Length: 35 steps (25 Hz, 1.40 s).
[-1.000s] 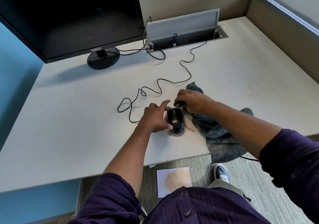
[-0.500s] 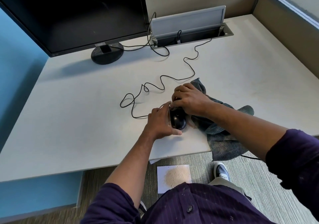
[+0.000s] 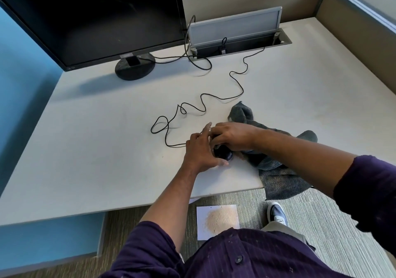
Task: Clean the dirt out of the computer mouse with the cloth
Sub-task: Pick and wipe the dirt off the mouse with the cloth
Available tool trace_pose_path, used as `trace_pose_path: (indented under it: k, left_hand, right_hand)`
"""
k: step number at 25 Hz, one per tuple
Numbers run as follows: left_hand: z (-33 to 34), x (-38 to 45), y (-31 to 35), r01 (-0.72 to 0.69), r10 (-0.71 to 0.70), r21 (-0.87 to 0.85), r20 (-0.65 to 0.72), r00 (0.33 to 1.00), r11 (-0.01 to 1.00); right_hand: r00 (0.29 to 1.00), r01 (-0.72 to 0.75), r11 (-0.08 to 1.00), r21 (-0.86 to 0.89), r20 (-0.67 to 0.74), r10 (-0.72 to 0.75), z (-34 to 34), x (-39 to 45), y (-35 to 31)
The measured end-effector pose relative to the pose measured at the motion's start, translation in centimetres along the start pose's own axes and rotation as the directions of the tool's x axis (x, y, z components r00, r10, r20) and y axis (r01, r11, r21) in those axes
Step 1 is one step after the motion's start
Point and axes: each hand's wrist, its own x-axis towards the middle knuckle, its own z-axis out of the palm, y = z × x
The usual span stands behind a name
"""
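Mouse (image 3: 222, 152) gripped between left hand (image 3: 201, 151), right hand (image 3: 232, 135).

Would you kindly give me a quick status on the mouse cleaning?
Both hands, left and right, on the mouse. Cloth beside it, under right forearm. Nothing blocking.

- A pale desk (image 3: 90, 149) carries everything.
- A black monitor stands on its round base (image 3: 135, 66) at the far left.
- A black cable (image 3: 214, 96) snakes loosely from the open cable hatch (image 3: 242, 46) toward the near edge.
- A black mouse (image 3: 222, 154) sits near the front edge (mostly covered by hands).
- A grey cloth (image 3: 278, 177) lies just beside it, one end drooping over the desk's edge.
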Motion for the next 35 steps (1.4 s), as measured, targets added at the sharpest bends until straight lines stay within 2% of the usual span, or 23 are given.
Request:
trace_pose_path:
  k: [3,7,13,19,21,24,28,32,35]
  left_hand:
    - [0.1,0.1,-0.3,0.022,-0.022,-0.033,-0.014,1.000,0.999]
    - [0.1,0.1,-0.3,0.045,-0.046,-0.057,-0.018,0.999,0.997]
    - [0.3,0.3,-0.6,0.028,-0.029,-0.050,-0.022,0.999,0.998]
    - [0.3,0.1,-0.9,-0.002,0.000,-0.061,-0.034,0.999,0.998]
    - [0.2,0.1,-0.8,-0.007,0.005,-0.062,-0.026,1.000,0.998]
    - [0.1,0.2,-0.6,-0.015,0.014,-0.025,-0.025,1.000,1.000]
    - [-0.3,0.5,-0.5,-0.033,0.033,0.014,0.002,0.999,0.999]
    - [-1.2,0.6,-0.9,-0.035,0.038,-0.036,0.059,0.998,0.999]
    - [-1.9,1.2,-0.8,0.000,0.002,-0.147,0.015,1.000,0.989]
  right_hand:
    - [1.000,0.008,0.998,-0.069,-0.008,-0.009,0.9,0.8,-0.8]
    - [0.979,-0.180,0.981,-0.079,-0.108,0.171,0.6,0.7,-0.4]
    - [0.999,-0.021,1.000,-0.022,0.041,0.022,0.2,0.0,-0.3]
    - [0.973,0.155,0.986,0.052,0.167,-0.162,-0.2,0.8,-0.9]
    - [0.983,0.125,0.992,-0.005,0.135,-0.123,-0.6,0.9,-0.8]
    - [1.000,-0.006,0.999,-0.051,0.000,0.006,-0.7,0.7,-0.5]
    - [0.989,-0.140,0.988,-0.069,-0.053,0.136,-1.3,-1.0,0.3]
    - [0.968,-0.224,0.973,-0.046,-0.125,0.217,-1.2,-2.4,0.6]
    - [0.960,-0.221,0.975,-0.017,-0.182,0.214,-0.8,-3.3,0.1]
